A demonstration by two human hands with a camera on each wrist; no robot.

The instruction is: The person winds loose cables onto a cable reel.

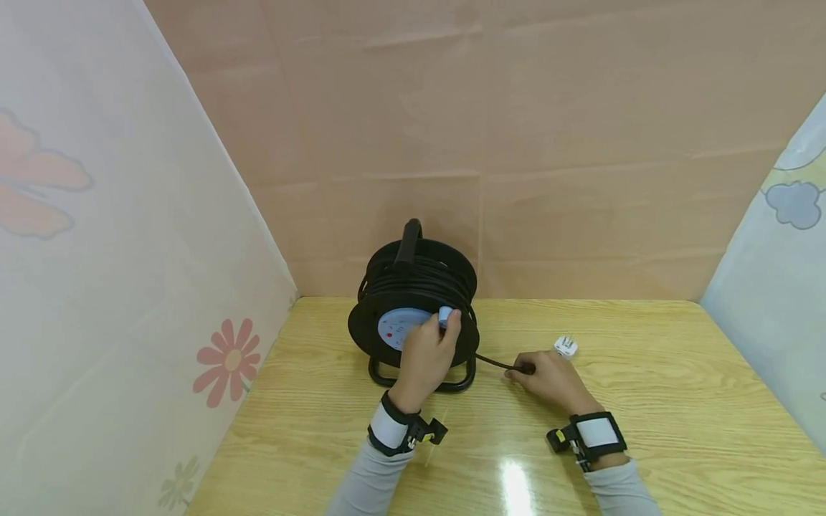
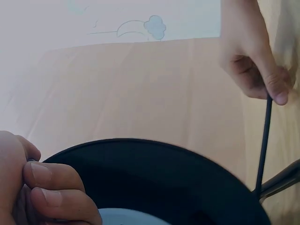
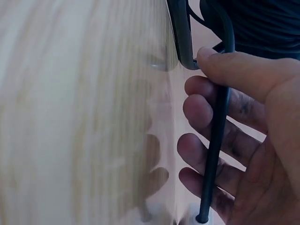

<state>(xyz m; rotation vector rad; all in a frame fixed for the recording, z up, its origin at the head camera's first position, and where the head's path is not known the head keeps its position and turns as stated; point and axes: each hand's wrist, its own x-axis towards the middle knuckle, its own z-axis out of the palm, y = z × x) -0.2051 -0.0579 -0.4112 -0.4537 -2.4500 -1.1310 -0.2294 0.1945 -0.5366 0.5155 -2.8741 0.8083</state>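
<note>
A black cable reel (image 1: 364, 326) stands on the table, with dark cable (image 1: 432, 276) wound round its drum and a pale blue socket panel (image 1: 395, 326) on its front. My left hand (image 1: 426, 355) grips the light-blue winding knob (image 1: 444, 313) at the right of that panel; in the left wrist view its fingers (image 2: 56, 197) are curled, and the knob is hidden. To the reel's right, my right hand (image 1: 551, 376) holds the loose cable (image 3: 216, 136) between thumb and curled fingers. Beyond that hand lies the white plug (image 1: 566, 347), pins facing away, at the cable's end.
The reel has a black carrying handle (image 1: 408, 247) on top and a tubular black stand (image 1: 454, 387) below. A brown paper-like backdrop (image 1: 581, 179) rises behind the wooden table (image 1: 677, 387). Flower-patterned sheeting (image 1: 161, 251) flanks the left side, and a patterned sheet (image 1: 768, 287) the right.
</note>
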